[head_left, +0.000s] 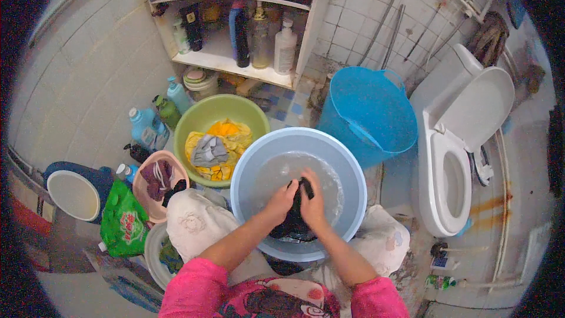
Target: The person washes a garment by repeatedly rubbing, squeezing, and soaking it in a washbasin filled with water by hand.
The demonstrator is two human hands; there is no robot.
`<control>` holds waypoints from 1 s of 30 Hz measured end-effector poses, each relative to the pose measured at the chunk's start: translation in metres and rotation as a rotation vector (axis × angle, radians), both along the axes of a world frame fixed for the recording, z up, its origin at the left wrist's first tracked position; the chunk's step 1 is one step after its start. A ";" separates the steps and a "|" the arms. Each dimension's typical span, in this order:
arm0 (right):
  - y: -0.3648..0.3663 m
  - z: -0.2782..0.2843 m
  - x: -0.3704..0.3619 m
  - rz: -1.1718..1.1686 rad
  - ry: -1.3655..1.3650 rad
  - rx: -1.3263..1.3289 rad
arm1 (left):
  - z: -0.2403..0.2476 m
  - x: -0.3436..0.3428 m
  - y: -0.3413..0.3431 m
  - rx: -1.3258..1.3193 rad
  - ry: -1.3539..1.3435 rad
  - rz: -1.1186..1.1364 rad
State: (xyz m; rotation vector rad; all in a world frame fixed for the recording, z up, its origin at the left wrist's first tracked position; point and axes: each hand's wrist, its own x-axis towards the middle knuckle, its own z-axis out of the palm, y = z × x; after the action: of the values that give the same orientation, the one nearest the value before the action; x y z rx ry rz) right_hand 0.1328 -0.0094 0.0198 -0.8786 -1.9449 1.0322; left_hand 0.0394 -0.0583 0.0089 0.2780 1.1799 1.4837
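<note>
Between my knees stands a light blue basin (239,171) of cloudy, sudsy water. A wet black cloth (293,221) hangs into it from both my hands, and its lower part lies in the water at the near side. My left hand (281,201) is closed on the cloth's upper left edge. Close beside it, my right hand (312,200) grips the same cloth, thumb side inward. Some of the fingers are hidden behind the fabric. What kind of garment it is cannot be made out.
A green basin (261,115) with yellow and grey clothes touches the left side. Beyond are a pink basin (141,185), a green detergent pouch (122,224) and several bottles (147,129). A tall blue tub (368,109) and a toilet (450,182) stand right; a shelf (223,62) is ahead.
</note>
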 end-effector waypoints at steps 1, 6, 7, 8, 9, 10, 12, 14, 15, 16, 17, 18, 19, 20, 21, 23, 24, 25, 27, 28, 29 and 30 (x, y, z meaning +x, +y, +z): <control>0.011 -0.005 0.002 -0.033 0.041 -0.145 | 0.009 -0.002 -0.002 -0.042 0.062 -0.102; 0.015 0.007 0.000 -0.041 0.039 -0.337 | 0.012 -0.011 0.001 -0.128 0.058 -0.016; 0.001 0.022 -0.005 0.028 0.088 -0.329 | -0.008 -0.019 0.002 -0.052 -0.049 0.062; -0.007 0.028 -0.005 0.176 0.103 -0.208 | -0.004 -0.019 0.005 0.026 -0.166 0.121; -0.017 0.034 -0.004 0.281 0.076 -0.120 | -0.001 -0.017 0.002 -0.007 -0.073 0.132; -0.023 0.032 -0.006 0.283 0.002 -0.010 | -0.005 -0.015 -0.002 0.139 -0.022 0.059; -0.023 0.016 -0.005 0.189 -0.038 0.025 | -0.011 -0.011 -0.007 0.286 0.030 -0.016; 0.005 0.000 0.001 -0.032 0.023 -0.176 | 0.030 -0.004 -0.008 -0.050 0.500 -0.258; 0.021 -0.004 0.004 -0.122 0.055 -0.401 | 0.032 -0.002 -0.007 -0.048 0.501 -0.262; 0.035 -0.003 0.008 -0.124 0.068 -0.514 | 0.034 -0.002 -0.006 -0.078 0.342 -0.218; 0.044 -0.003 0.011 -0.128 0.081 -0.627 | 0.035 -0.003 -0.005 -0.106 0.182 -0.175; 0.043 -0.006 0.012 -0.192 0.066 -0.580 | 0.025 -0.005 -0.002 -0.103 0.182 -0.175; 0.036 0.001 0.009 -0.181 0.065 -0.580 | 0.002 -0.011 0.003 -0.122 0.142 -0.085; 0.025 0.013 0.003 -0.159 0.009 -0.543 | -0.020 -0.018 0.006 -0.144 0.102 0.011; 0.013 0.024 0.001 -0.145 -0.049 -0.504 | -0.032 -0.020 0.007 -0.165 0.058 0.098; -0.005 0.032 -0.001 0.149 0.138 -0.358 | -0.013 -0.017 0.008 -0.124 -0.050 0.138; -0.012 0.031 -0.001 0.215 0.097 -0.190 | -0.005 -0.015 0.010 -0.083 -0.151 0.182; -0.019 0.033 -0.005 0.292 0.064 -0.022 | -0.013 -0.012 0.005 -0.080 -0.147 0.188; -0.020 0.026 -0.009 0.146 -0.084 0.076 | -0.042 -0.005 -0.007 0.170 -0.005 0.101; -0.017 0.017 -0.009 -0.015 -0.241 0.169 | -0.041 -0.007 -0.006 0.168 -0.005 0.096; 0.002 0.003 -0.009 -0.054 -0.116 -0.029 | -0.034 -0.011 -0.006 0.024 0.013 -0.083; 0.030 -0.018 0.000 -0.105 -0.046 -0.290 | -0.025 -0.010 -0.002 -0.112 0.030 -0.272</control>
State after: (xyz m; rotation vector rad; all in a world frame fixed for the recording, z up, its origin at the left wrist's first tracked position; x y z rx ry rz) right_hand 0.1323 0.0207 0.0019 -1.1595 -1.7911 1.2610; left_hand 0.0299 -0.0602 -0.0156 0.3698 1.1930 1.1765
